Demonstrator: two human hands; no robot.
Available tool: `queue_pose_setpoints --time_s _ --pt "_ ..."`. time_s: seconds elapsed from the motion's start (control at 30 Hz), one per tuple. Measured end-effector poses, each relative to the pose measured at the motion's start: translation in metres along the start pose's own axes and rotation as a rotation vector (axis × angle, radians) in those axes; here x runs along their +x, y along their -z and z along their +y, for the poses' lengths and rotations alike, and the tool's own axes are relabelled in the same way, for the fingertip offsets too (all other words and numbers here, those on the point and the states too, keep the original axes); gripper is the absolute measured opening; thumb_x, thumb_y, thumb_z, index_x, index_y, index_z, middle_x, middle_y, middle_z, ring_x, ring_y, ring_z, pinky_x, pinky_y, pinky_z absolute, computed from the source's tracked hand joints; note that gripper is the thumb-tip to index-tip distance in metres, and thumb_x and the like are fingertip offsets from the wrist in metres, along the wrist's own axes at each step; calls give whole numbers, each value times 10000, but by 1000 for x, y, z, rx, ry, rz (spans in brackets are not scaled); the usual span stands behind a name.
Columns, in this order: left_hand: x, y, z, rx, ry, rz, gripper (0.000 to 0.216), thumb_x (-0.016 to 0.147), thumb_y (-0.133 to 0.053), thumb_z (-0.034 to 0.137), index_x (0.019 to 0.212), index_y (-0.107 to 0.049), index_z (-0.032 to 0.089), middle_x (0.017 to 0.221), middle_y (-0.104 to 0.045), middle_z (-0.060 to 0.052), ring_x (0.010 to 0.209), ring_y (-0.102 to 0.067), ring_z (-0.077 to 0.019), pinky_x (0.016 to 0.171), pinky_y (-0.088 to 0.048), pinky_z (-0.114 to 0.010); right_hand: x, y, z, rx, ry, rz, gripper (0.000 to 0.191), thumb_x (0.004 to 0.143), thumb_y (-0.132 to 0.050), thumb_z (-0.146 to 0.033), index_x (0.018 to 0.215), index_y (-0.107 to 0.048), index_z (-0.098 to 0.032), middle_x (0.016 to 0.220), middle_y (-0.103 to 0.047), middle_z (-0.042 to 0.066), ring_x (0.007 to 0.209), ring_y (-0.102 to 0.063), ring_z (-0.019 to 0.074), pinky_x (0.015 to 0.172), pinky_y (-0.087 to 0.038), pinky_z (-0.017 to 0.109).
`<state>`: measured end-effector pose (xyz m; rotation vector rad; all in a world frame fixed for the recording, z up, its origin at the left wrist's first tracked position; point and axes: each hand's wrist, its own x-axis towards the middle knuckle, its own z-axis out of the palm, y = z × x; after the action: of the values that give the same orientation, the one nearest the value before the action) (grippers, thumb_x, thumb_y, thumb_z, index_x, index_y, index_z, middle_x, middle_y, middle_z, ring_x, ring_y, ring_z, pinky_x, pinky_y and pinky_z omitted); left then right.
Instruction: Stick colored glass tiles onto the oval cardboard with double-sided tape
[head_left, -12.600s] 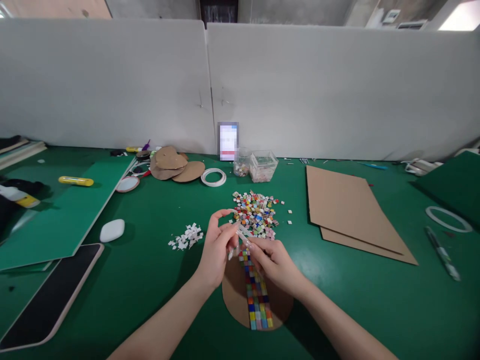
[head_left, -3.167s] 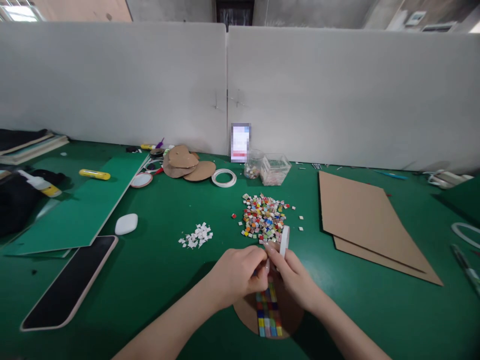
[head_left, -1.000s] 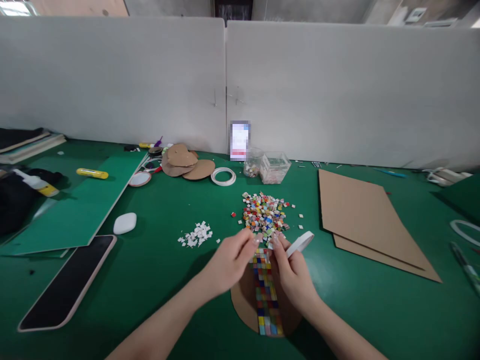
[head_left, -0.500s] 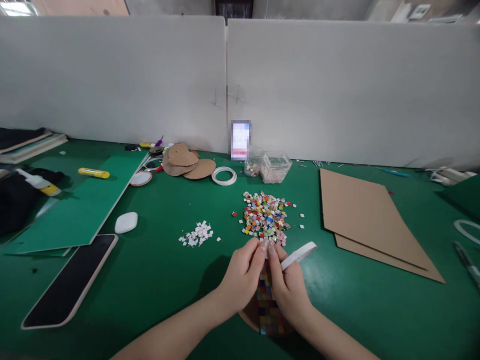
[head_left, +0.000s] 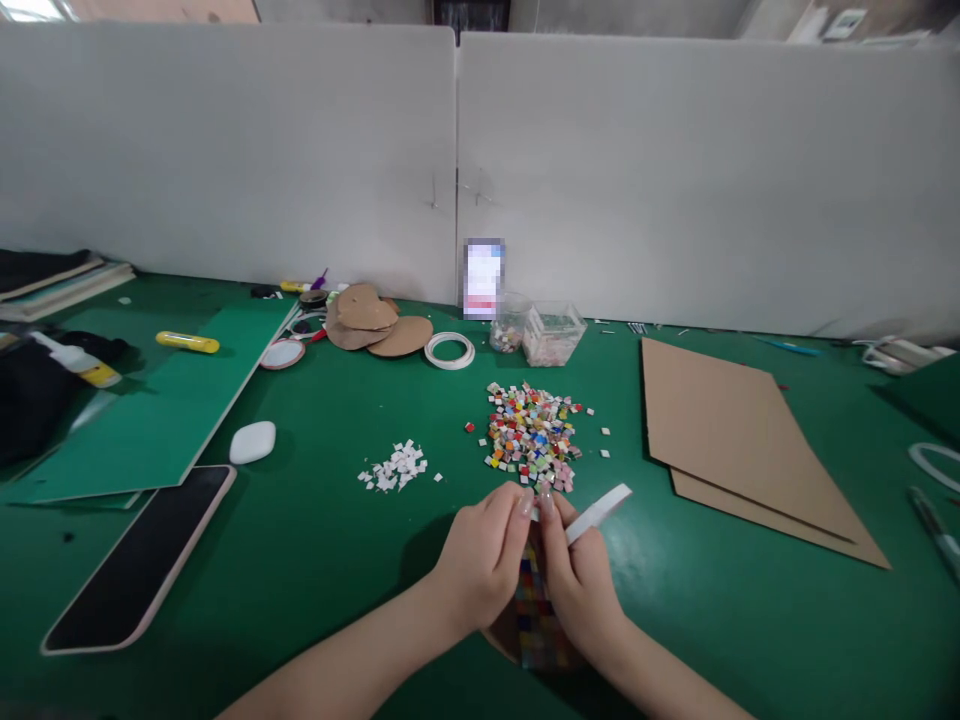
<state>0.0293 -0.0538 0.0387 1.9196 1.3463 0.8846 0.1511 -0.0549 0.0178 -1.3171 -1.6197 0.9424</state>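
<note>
My left hand [head_left: 487,550] and my right hand [head_left: 581,565] meet fingertip to fingertip, both pinched closed. A small whitish piece [head_left: 535,514] shows between their thumbs, too covered to name. My right hand also grips a narrow roll of white tape [head_left: 602,511], which juts out to the right. Below the hands lies a round brown board [head_left: 501,638] with rows of coloured mosaic tiles [head_left: 536,625], partly hidden by my hands. Just beyond the fingertips is a heap of loose mosaic tiles [head_left: 531,430]. White paper bits [head_left: 395,467] lie to the left.
Cardboard sheets [head_left: 735,430] lie at the right. At the back are a clear tile box [head_left: 553,340], a white ring [head_left: 449,351], cardboard discs [head_left: 401,337] and a propped phone [head_left: 484,280]. Left are a dark phone [head_left: 142,560], a white case [head_left: 253,442] and a green board [head_left: 165,420].
The tape roll has turned so that it shows more edge-on. My fingertips have shifted slightly, and the pale piece between the thumbs shows a little lower.
</note>
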Motion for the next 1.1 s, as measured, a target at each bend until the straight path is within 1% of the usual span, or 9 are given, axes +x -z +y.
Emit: queue_pose_setpoints --time_s 0.1,0.27,0.43,0.6,0.67,0.73,0.87,1.0,1.1 --pt "1 -1 1 -119 59 -23 286 933 -221 295 715 -380 200 655 -475 20 590 -467 -113 553 -349 -220 2 1 0 -9 -5 -5 288 906 -323 -333 671 -435 -211 582 -439 -15 552 -428 141 534 -352 247" --pt "1 -1 -1 -73 65 -65 245 920 -278 333 749 -392 200 660 -479 27 588 -467 -112 549 -334 -225 5 2 -1 13 5 -16 275 898 -339 -322 694 -482 -206 591 -469 -9 552 -431 141 574 -377 254" --pt "2 6 -2 -64 19 23 293 932 -190 292 718 -368 202 617 -413 34 546 -422 -107 530 -340 -221 6 2 -2 185 -75 -23 289 878 -395 -367 671 -509 -201 606 -488 -4 591 -459 142 586 -398 241" --pt "6 11 -6 210 -194 1 253 923 -239 326 830 -431 191 720 -510 1 594 -505 -121 538 -387 -231 8 1 2 454 -383 55 309 729 -569 -500 710 -585 -192 647 -555 8 663 -531 156 579 -436 222" --pt "7 12 -10 371 -304 19 263 918 -257 353 857 -450 186 751 -541 -14 607 -533 -134 532 -402 -240 10 1 2 542 -527 66 354 648 -622 -538 695 -590 -189 586 -550 -9 567 -519 134 498 -422 208" --pt "9 12 -14 486 -387 60 273 922 -251 348 867 -462 184 756 -563 -16 615 -552 -139 522 -409 -238 11 3 0 616 -612 -16 381 614 -630 -559 609 -557 -185 446 -469 -49 406 -419 88 387 -346 186" --pt "12 13 -18 631 -547 153 279 925 -238 288 819 -473 181 697 -567 -6 560 -532 -132 480 -383 -230 14 6 -12 687 -648 -171 395 600 -622 -568 583 -520 -186 340 -361 -93 305 -283 45 320 -226 159" --pt "13 14 -17 692 -618 212 246 911 -288 243 778 -486 183 630 -540 8 505 -482 -125 465 -345 -237 15 7 -18 625 -634 -178 385 619 -598 -571 619 -513 -195 340 -343 -99 311 -285 50 326 -226 160" --pt "12 15 -17 697 -605 182 232 903 -317 225 771 -503 181 627 -540 8 509 -476 -119 478 -331 -238 14 6 -14 559 -550 -191 404 653 -560 -579 559 -456 -200 360 -336 -89 333 -299 60 337 -236 175"
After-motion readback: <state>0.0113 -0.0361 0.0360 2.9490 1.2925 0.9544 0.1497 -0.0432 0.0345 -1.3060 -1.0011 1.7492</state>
